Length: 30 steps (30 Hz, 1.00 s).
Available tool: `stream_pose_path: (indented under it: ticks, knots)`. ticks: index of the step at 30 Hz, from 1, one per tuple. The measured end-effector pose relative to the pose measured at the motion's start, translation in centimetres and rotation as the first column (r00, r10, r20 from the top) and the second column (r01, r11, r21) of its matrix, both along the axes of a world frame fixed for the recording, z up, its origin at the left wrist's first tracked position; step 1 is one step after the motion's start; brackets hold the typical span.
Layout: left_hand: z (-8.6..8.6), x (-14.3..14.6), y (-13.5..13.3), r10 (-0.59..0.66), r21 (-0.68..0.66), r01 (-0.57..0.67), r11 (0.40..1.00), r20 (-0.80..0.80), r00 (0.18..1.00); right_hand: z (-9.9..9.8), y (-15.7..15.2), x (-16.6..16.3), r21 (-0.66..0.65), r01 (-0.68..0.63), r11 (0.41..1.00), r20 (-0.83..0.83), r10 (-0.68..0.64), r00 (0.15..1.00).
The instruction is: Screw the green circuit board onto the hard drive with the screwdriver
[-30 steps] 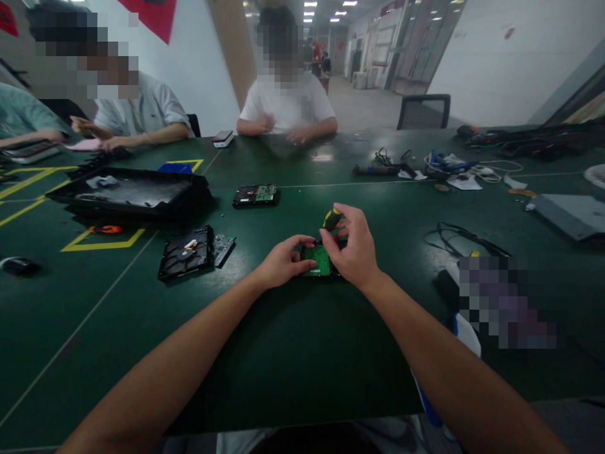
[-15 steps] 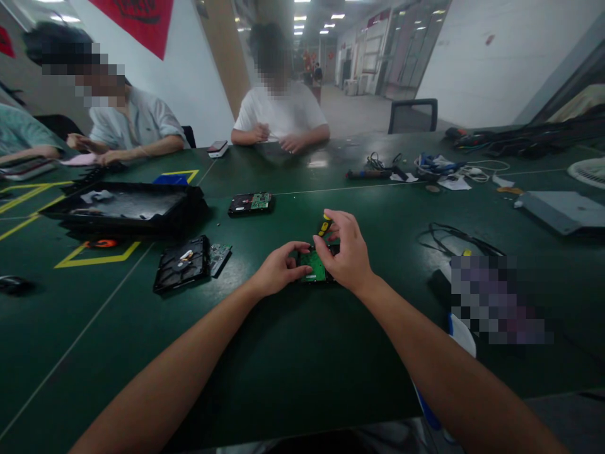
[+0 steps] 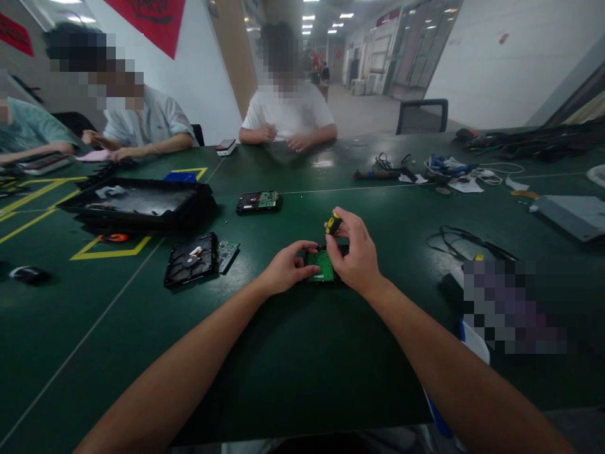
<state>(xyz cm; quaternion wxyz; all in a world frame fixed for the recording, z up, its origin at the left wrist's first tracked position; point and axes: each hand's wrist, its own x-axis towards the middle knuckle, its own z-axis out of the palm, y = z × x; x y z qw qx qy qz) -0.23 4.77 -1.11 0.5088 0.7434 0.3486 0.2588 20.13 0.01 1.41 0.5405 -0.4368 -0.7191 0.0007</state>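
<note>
A hard drive (image 3: 322, 266) with a green circuit board facing up lies on the dark green table (image 3: 293, 353) in front of me. My left hand (image 3: 285, 267) grips its left edge with thumb and fingers. My right hand (image 3: 355, 252) holds a black-and-yellow screwdriver (image 3: 333, 223) upright over the drive's right side, fingers wrapped round the handle. The screwdriver tip is hidden behind my fingers.
An opened drive (image 3: 191, 258) with a loose board (image 3: 227, 251) lies at left, another drive (image 3: 258, 202) farther back, and a black tray (image 3: 139, 203) behind them. Cables (image 3: 466, 238) and tools (image 3: 380, 173) lie at right. Three other people sit across the table.
My right hand's fingers have shifted round the screwdriver handle, which stays upright over the drive. My left hand keeps its grip. The view has shifted slightly.
</note>
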Motion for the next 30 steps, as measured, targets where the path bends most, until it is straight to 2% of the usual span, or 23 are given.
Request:
stream_pose_path:
  ticks: [6,11,16,30]
  knots:
    - [-0.4,-0.1,0.2,-0.003,0.028,0.003,1.000,0.001,1.000,-0.1,0.1,0.2,0.062,0.097,0.993,0.023,-0.099,0.995]
    - [-0.7,-0.1,0.4,-0.007,0.019,0.006,1.000,0.031,1.000,-0.2,0.1,0.1,0.010,0.043,0.999,0.021,-0.043,0.999]
    - [-1.0,-0.2,0.5,-0.020,0.028,0.019,0.999,0.033,0.999,-0.3,0.2,0.1,0.040,0.087,0.995,-0.005,-0.087,0.996]
    - [-1.2,-0.3,0.6,-0.023,0.033,0.022,0.999,0.054,0.998,0.1,0.1,0.0,0.026,0.054,0.998,0.020,-0.054,0.998]
